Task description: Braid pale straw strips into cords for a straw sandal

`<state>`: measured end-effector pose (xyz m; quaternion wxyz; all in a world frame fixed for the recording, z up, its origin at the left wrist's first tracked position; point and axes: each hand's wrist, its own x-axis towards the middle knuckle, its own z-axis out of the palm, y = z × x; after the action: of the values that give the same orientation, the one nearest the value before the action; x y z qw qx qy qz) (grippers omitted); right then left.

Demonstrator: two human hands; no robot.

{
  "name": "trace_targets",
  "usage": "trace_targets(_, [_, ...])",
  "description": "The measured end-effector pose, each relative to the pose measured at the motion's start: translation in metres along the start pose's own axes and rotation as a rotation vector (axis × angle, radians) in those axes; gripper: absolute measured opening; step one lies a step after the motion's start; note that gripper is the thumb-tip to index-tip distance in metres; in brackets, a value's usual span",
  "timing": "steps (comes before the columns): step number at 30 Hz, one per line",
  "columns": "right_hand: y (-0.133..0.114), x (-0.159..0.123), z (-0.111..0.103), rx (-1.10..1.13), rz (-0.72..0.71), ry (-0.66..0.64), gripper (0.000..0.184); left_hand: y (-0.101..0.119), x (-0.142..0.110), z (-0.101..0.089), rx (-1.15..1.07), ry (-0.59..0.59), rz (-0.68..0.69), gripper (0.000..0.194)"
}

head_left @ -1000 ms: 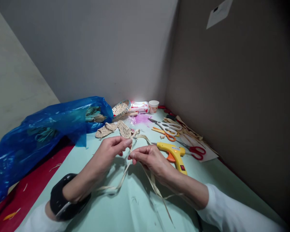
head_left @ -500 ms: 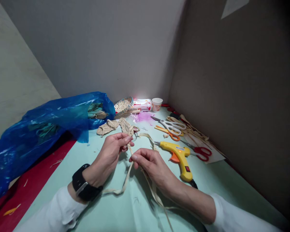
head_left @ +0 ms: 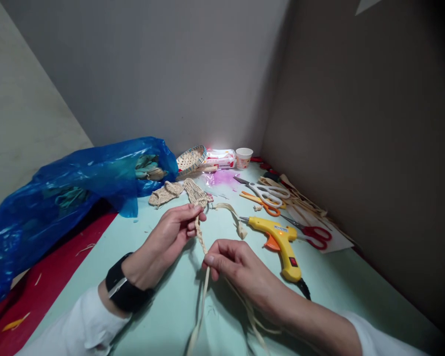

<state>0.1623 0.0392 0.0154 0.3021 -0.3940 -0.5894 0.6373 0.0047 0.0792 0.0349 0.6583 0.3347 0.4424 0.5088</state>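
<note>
A thin pale braid (head_left: 200, 236) of plant fibre stretches between my two hands. My left hand (head_left: 176, 227) pinches its upper end, close to a woven braided piece (head_left: 195, 192) lying just beyond the fingertips. Lower down, my right hand (head_left: 233, 259) closes thumb and fingers on the braid's lower end. Loose fibre strands (head_left: 204, 301) hang from under the right hand toward the near edge. A second braided piece (head_left: 165, 194) rests to the left of the first. A short curled strip (head_left: 230, 212) lies beyond my right hand.
To the right lie a yellow glue gun (head_left: 278, 242), red-handled scissors (head_left: 315, 236), white-handled scissors (head_left: 269, 192) and orange-handled scissors (head_left: 269, 207). A blue plastic bag (head_left: 77, 173) fills the left. At the back stand a woven basket (head_left: 191, 159), a white-red packet (head_left: 220, 158) and a paper cup (head_left: 244, 157).
My right hand has moved down and slightly right, away from my left, so more braid shows between them. The left-hand loose strand has swung from sideways to hanging downward.
</note>
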Motion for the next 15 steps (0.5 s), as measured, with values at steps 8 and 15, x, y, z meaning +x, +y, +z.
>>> trace_targets(8, [-0.003, -0.013, 0.005, 0.060, 0.072, -0.079, 0.022, 0.003, 0.000, 0.001, -0.089, 0.030, -0.094, 0.006])
trace_targets(15, [0.006, -0.012, 0.009, -0.063, 0.109, -0.042, 0.022, -0.016, 0.010, -0.007, 0.007, 0.100, -0.029, 0.008])
